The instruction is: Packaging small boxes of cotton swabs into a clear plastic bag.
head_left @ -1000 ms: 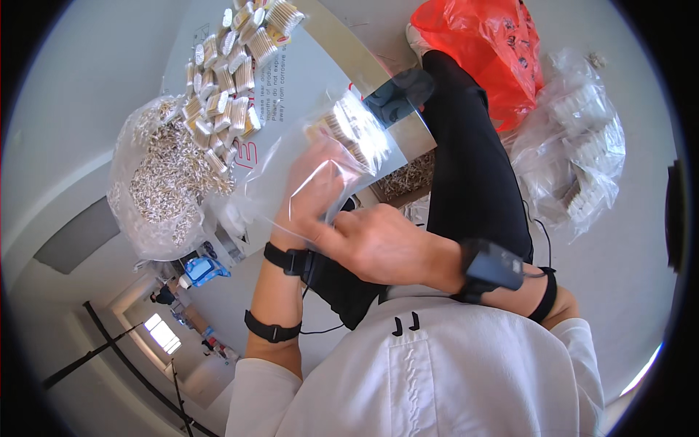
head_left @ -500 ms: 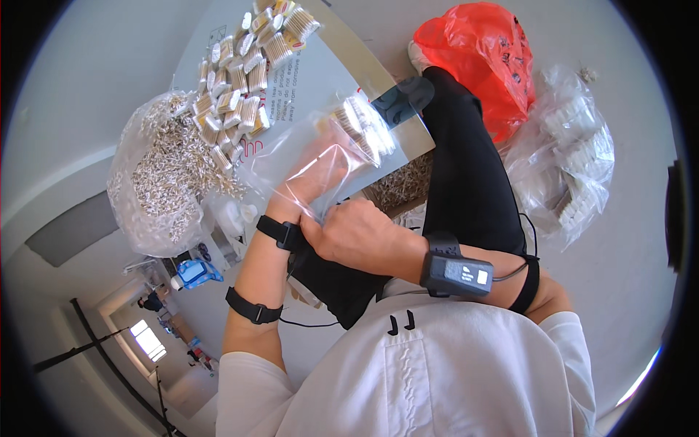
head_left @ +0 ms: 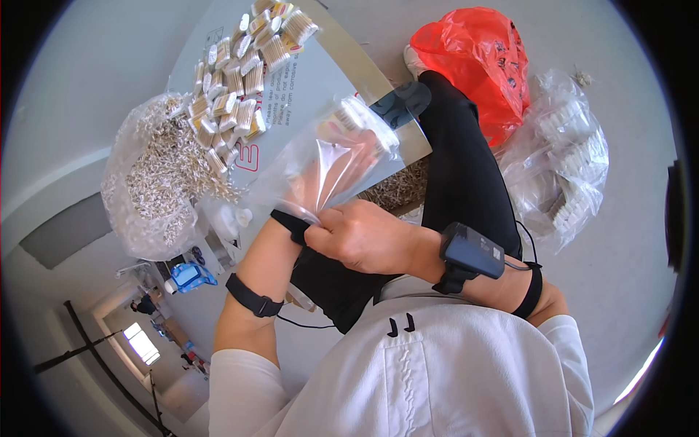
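My left hand is inside a clear plastic bag, its fingers stretched toward white-tipped cotton swab bundles at the bag's far end. Glare on the film blurs where the fingertips touch them. Beside my left wrist, my right hand is closed, pinching the bag's open edge between thumb and fingers. Many more cotton swab bundles lie heaped on the grey printed board at the far left.
A clear sack of loose swabs stands left of the board. Loose swabs fill a space under its near edge. To the right are a red plastic bag and a clear bag of white bundles. My black-trousered leg lies between.
My left hand has pushed deeper into the bag, its fingers now stretched over the bundles. My right hand has shifted slightly right, still pinching the bag's edge, and its wrist has turned.
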`<state>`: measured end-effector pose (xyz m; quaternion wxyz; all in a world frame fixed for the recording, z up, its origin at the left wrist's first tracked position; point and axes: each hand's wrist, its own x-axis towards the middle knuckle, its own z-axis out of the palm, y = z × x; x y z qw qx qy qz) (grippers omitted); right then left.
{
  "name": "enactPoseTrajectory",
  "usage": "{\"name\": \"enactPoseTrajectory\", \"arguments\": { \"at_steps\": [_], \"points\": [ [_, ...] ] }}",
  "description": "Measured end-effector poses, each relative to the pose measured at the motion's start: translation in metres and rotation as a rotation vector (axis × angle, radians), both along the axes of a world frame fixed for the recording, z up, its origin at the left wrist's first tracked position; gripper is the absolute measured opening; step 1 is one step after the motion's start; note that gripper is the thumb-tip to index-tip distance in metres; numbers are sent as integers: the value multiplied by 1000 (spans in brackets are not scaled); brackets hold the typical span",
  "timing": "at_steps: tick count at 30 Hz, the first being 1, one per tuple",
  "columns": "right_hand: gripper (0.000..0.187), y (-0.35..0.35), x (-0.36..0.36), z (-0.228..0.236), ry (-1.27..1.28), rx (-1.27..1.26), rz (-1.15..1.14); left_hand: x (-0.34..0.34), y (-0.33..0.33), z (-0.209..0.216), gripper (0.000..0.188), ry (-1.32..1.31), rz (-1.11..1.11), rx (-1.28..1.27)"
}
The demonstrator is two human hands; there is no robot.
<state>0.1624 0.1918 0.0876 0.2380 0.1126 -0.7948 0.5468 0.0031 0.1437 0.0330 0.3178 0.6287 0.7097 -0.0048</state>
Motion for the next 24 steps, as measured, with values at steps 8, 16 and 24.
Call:
{"name": "enactPoseTrajectory", "arguments": {
  "at_steps": [8,16,24],
  "points": [
    [15,13,8,-5,19,-88,-145,2,14,49,16,-92,161,-14],
    [17,18,4,16,-6,-35,-98,-7,6,18,10,-710,830,-124],
    [14,55,12,29,-243,-82,-165,-46,-43,152,16,-801,609,430]
  ]
}}
